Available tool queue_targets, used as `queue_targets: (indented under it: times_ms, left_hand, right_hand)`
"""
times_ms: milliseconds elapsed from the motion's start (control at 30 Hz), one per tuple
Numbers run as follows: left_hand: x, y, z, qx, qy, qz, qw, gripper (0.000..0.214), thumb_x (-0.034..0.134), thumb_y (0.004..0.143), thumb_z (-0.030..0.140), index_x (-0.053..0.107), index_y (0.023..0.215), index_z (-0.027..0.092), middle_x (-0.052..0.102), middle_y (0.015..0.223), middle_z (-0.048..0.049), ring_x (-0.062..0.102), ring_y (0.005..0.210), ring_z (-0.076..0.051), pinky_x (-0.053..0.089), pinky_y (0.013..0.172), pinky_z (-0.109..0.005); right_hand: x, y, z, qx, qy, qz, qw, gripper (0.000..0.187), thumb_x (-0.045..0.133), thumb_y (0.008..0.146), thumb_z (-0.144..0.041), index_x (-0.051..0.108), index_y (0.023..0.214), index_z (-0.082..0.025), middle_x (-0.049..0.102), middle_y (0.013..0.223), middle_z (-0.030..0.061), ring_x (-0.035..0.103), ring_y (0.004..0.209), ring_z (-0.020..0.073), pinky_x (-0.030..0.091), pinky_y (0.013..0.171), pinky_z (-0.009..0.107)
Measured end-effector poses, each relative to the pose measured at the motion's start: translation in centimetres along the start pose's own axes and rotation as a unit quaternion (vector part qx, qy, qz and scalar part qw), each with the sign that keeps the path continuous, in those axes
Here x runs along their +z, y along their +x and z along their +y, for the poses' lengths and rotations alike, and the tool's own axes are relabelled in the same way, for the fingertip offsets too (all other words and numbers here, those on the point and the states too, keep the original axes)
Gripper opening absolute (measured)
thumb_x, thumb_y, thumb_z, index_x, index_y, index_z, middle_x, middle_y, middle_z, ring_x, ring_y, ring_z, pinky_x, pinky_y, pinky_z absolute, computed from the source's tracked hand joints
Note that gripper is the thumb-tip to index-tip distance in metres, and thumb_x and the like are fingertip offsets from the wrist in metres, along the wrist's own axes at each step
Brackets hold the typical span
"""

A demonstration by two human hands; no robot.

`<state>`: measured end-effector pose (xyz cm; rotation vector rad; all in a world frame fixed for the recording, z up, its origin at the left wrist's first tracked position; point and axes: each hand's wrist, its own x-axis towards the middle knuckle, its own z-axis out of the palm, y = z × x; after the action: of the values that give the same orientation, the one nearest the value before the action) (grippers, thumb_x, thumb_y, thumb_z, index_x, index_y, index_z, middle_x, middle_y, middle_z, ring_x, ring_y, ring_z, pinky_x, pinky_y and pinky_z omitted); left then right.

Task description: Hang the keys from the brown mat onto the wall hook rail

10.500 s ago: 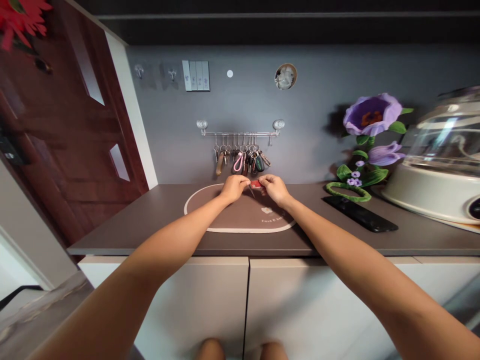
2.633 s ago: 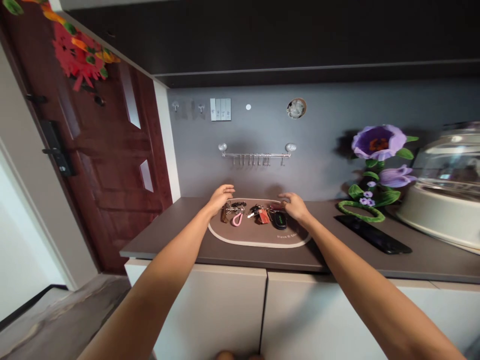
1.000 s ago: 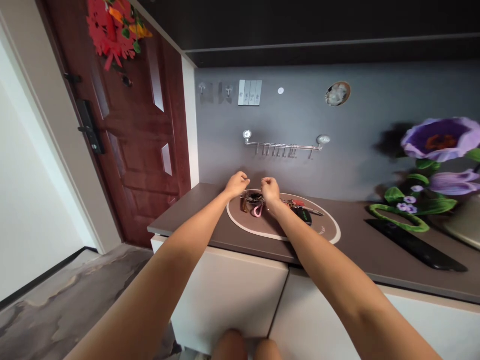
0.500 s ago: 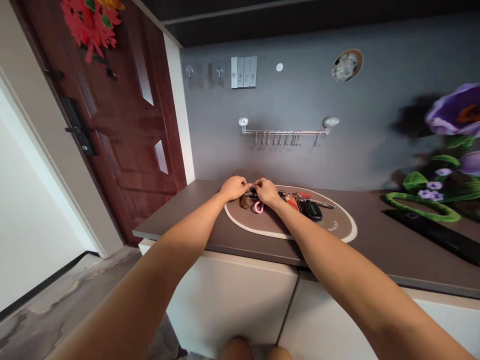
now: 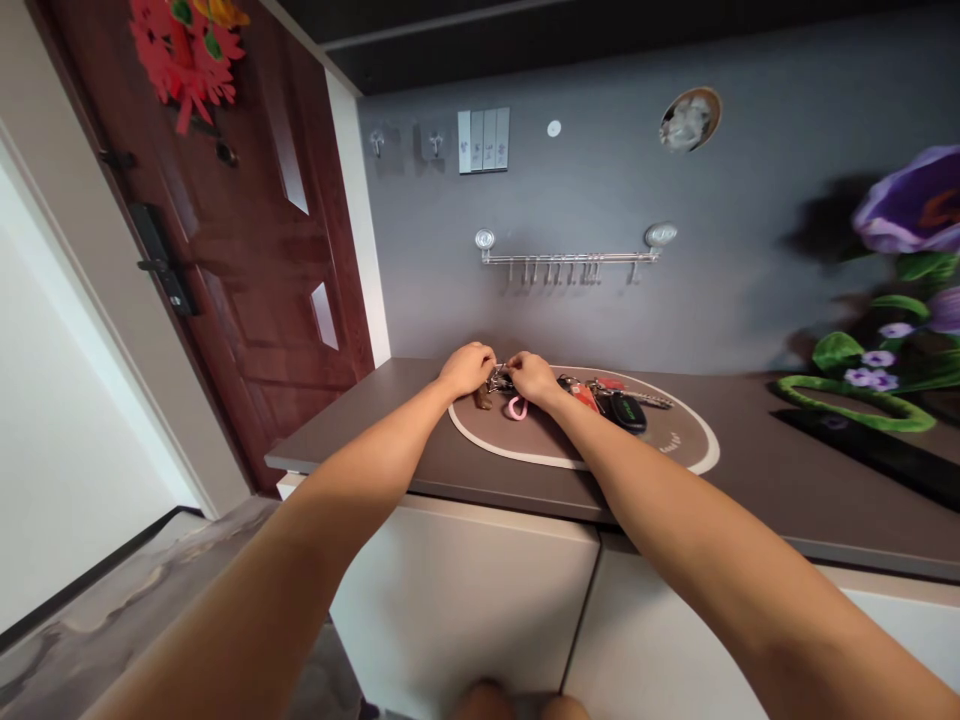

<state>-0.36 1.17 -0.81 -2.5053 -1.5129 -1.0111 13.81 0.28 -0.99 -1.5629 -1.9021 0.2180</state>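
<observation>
My left hand (image 5: 467, 371) is closed at the fingertips on a small bunch of keys (image 5: 499, 381) at the back left of the oval mat. Pinching the same bunch from the other side is my right hand (image 5: 535, 379), fingers curled in. A brown pendant (image 5: 483, 398) hangs under the left fingers. Just below the right hand lies a pink hook-shaped piece (image 5: 517, 408). Right of that hand, a red tag (image 5: 584, 395), more metal key pieces and a black key fob (image 5: 627, 412) rest on the mat. The exact parts pinched are too small to make out.
The brown oval mat (image 5: 525, 447) with a white border lies on a dark countertop (image 5: 345, 430). Above it, a rail with several hooks (image 5: 570, 259) is fixed to the wall. Artificial purple flowers (image 5: 911, 210) and a long black object (image 5: 870, 455) are at the right.
Both hands stay at nearly the same place on the keys. Their fingertips have moved slightly apart, showing more metal between them. The camera view has shifted a little.
</observation>
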Motion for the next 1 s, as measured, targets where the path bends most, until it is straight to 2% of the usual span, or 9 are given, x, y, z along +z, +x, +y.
queue_targets:
  times_ms: [167, 233, 300, 367, 433, 500, 633, 800, 1000]
  left_hand:
    - [-0.5, 0.0, 0.3, 0.012, -0.049, 0.046, 0.998, 0.019, 0.040, 0.081, 0.021, 0.058, 0.079, 0.017, 0.059, 0.082, -0.0062, 0.052, 0.081, -0.017, 0.039, 0.080, -0.029]
    - [-0.4, 0.1, 0.3, -0.005, -0.105, 0.070, 0.992, 0.017, 0.040, 0.081, 0.021, 0.056, 0.078, 0.017, 0.059, 0.077, -0.0046, 0.052, 0.075, -0.015, 0.040, 0.076, -0.028]
    - [-0.2, 0.2, 0.4, -0.042, -0.205, 0.085, 0.974, 0.015, 0.040, 0.081, 0.021, 0.053, 0.076, 0.016, 0.059, 0.073, -0.0031, 0.052, 0.067, -0.012, 0.042, 0.071, -0.026]
    - [0.0, 0.4, 0.5, -0.093, -0.337, 0.090, 0.933, 0.012, 0.041, 0.081, 0.019, 0.051, 0.075, 0.015, 0.058, 0.070, -0.0014, 0.052, 0.062, -0.009, 0.044, 0.067, -0.023]
    - [0.2, 0.6, 0.8, -0.142, -0.456, 0.093, 0.874, 0.008, 0.043, 0.081, 0.019, 0.048, 0.076, 0.015, 0.056, 0.067, 0.0005, 0.051, 0.058, -0.007, 0.044, 0.062, -0.021]
    - [0.3, 0.6, 1.0, -0.172, -0.529, 0.099, 0.825, 0.006, 0.046, 0.080, 0.019, 0.048, 0.076, 0.015, 0.054, 0.062, 0.0021, 0.050, 0.052, -0.006, 0.044, 0.057, -0.020]
    - [0.3, 0.6, 1.2, -0.191, -0.589, 0.091, 0.780, 0.007, 0.051, 0.078, 0.020, 0.049, 0.074, 0.015, 0.051, 0.055, 0.0035, 0.047, 0.044, -0.006, 0.041, 0.049, -0.020]
    - [0.3, 0.5, 1.3, -0.179, -0.619, 0.067, 0.762, 0.007, 0.051, 0.079, 0.021, 0.049, 0.077, 0.014, 0.050, 0.056, 0.0035, 0.047, 0.043, -0.005, 0.041, 0.048, -0.019]
    - [0.6, 0.4, 1.3, -0.158, -0.601, 0.053, 0.781, 0.015, 0.056, 0.076, 0.029, 0.050, 0.077, 0.015, 0.051, 0.058, 0.0038, 0.048, 0.047, -0.005, 0.043, 0.051, -0.019]
  right_hand:
    - [0.1, 0.1, 0.1, -0.007, 0.013, -0.001, 1.000, 0.016, 0.050, 0.075, -0.020, 0.059, 0.087, -0.015, 0.064, 0.092, 0.0099, 0.057, 0.084, 0.0175, 0.040, 0.074, 0.026]
    - [0.2, 0.2, 0.1, -0.014, 0.031, 0.008, 0.999, 0.017, 0.050, 0.074, -0.020, 0.059, 0.089, -0.015, 0.063, 0.093, 0.0098, 0.057, 0.084, 0.0175, 0.040, 0.076, 0.026]
    - [0.3, 0.2, 0.1, -0.025, 0.054, 0.025, 0.998, 0.020, 0.050, 0.073, -0.018, 0.058, 0.091, -0.015, 0.063, 0.093, 0.0090, 0.057, 0.084, 0.0164, 0.040, 0.077, 0.026]
    - [0.2, 0.2, 0.0, -0.038, 0.077, 0.046, 0.995, 0.024, 0.049, 0.072, -0.015, 0.057, 0.094, -0.015, 0.063, 0.092, 0.0076, 0.056, 0.084, 0.0149, 0.040, 0.077, 0.025]
    - [0.0, 0.1, -0.2, -0.049, 0.097, 0.067, 0.992, 0.026, 0.048, 0.072, -0.015, 0.056, 0.096, -0.016, 0.062, 0.091, 0.0065, 0.056, 0.082, 0.0139, 0.040, 0.078, 0.025]
    - [-0.2, 0.0, -0.4, -0.061, 0.121, 0.086, 0.987, 0.026, 0.047, 0.073, -0.016, 0.056, 0.097, -0.016, 0.062, 0.090, 0.0059, 0.055, 0.081, 0.0136, 0.041, 0.078, 0.027]
    - [-0.5, -0.2, -0.8, -0.090, 0.166, 0.109, 0.976, 0.022, 0.046, 0.075, -0.022, 0.057, 0.094, -0.017, 0.061, 0.090, 0.0049, 0.055, 0.081, 0.0136, 0.041, 0.080, 0.028]
    - [-0.2, 0.0, -0.6, -0.103, 0.198, 0.127, 0.966, 0.018, 0.046, 0.075, -0.029, 0.058, 0.082, -0.017, 0.062, 0.082, 0.0035, 0.054, 0.078, 0.0141, 0.041, 0.078, 0.029]
    - [0.3, 0.6, 0.1, -0.103, 0.280, 0.126, 0.946, 0.017, 0.049, 0.072, -0.033, 0.057, 0.073, -0.017, 0.060, 0.070, 0.0008, 0.053, 0.066, 0.0121, 0.042, 0.069, 0.026]
